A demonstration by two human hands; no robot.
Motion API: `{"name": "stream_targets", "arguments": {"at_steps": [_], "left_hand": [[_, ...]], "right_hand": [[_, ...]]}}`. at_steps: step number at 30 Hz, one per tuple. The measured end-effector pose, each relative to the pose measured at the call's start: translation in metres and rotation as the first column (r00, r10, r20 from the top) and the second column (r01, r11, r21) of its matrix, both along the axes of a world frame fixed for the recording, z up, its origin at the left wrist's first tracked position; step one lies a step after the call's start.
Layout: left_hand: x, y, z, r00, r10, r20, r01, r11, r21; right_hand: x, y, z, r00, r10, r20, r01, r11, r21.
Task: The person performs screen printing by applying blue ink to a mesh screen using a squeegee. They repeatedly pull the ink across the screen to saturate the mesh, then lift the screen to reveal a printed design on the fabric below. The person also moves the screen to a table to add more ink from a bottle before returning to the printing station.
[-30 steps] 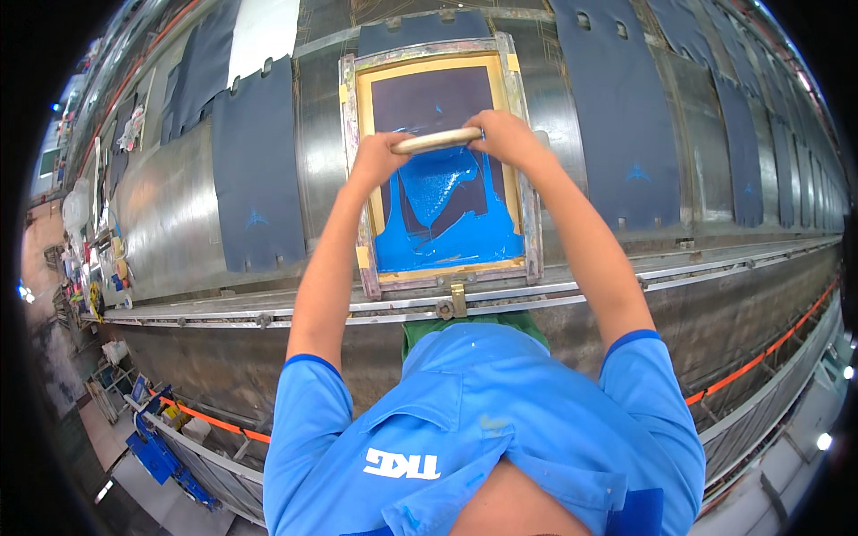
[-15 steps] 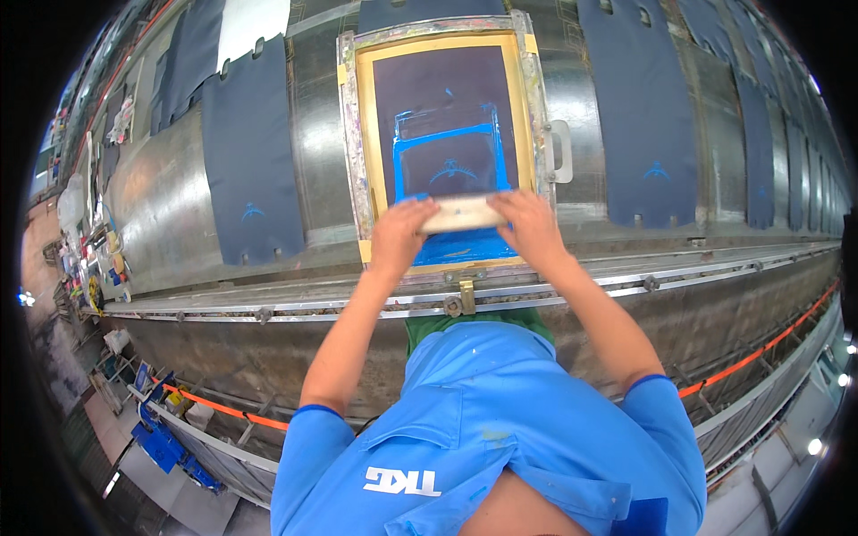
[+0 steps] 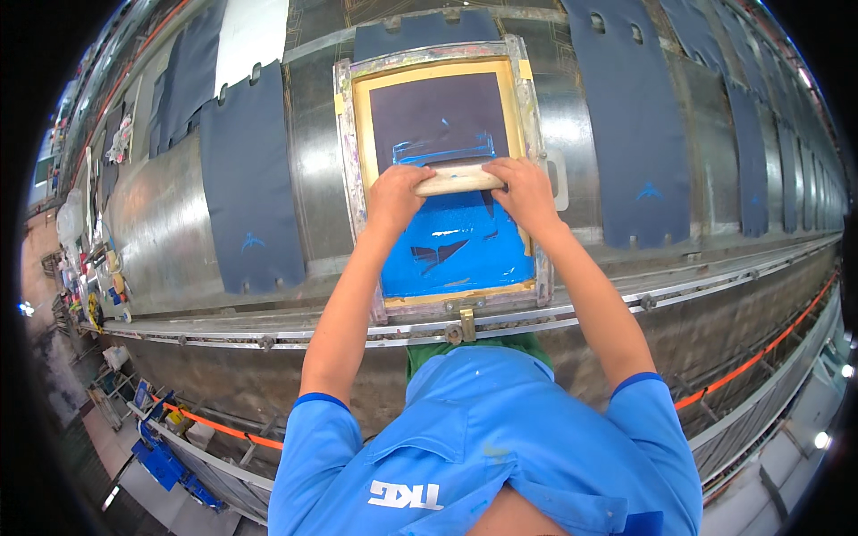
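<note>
My left hand (image 3: 397, 192) and my right hand (image 3: 523, 195) grip the two ends of a pale wooden-handled squeegee (image 3: 454, 177), held across the middle of a printing screen in a paint-marked frame (image 3: 344, 141). Bright blue ink (image 3: 465, 263) covers the screen's near half and outlines a band above the squeegee; the far part is dark mesh (image 3: 436, 107). A brass-coloured clamp (image 3: 465, 326) sits at the frame's near edge, on a metal rail (image 3: 626, 311) along the bench.
Dark blue-grey sheets (image 3: 645, 143), some with small blue prints, lie along the metal bench (image 3: 317, 152) on both sides, and a white sheet (image 3: 252, 40) at the back left. Clutter (image 3: 112, 286) sits at the far left. An orange band (image 3: 728, 375) runs below the bench.
Both hands with the squeegee went down to the screen's near side by half a second ago, and now are back up around its middle, with ink spread over the near half.
</note>
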State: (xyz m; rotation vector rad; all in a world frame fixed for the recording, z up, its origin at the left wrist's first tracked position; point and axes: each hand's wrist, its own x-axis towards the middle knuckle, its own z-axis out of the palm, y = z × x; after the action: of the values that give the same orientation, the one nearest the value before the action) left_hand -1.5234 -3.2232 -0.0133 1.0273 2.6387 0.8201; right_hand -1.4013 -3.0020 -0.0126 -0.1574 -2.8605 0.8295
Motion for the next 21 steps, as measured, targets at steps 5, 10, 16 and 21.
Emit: {"name": "stream_targets", "arguments": {"at_steps": [5,10,16,21], "left_hand": [[0.058,-0.029,-0.003,1.0,-0.024,0.014,0.023,0.998,0.065],[0.129,-0.057,0.002,1.0,-0.024,0.006,0.024,0.998,0.053],[0.153,-0.066,0.002,0.999,-0.017,-0.05,0.021,0.997,0.078],[0.156,-0.06,0.001,0.998,-0.033,-0.057,0.039,0.991,0.126]], "right_hand": [[0.061,-0.025,0.008,0.996,0.024,0.088,-0.019,0.998,-0.056],[0.123,-0.051,0.015,0.985,0.055,0.164,-0.044,0.997,-0.066],[0.1,0.033,-0.026,0.977,-0.214,0.023,0.191,0.81,-0.554],[0.022,0.091,-0.068,0.845,-0.527,0.095,0.508,0.734,-0.451]]}}
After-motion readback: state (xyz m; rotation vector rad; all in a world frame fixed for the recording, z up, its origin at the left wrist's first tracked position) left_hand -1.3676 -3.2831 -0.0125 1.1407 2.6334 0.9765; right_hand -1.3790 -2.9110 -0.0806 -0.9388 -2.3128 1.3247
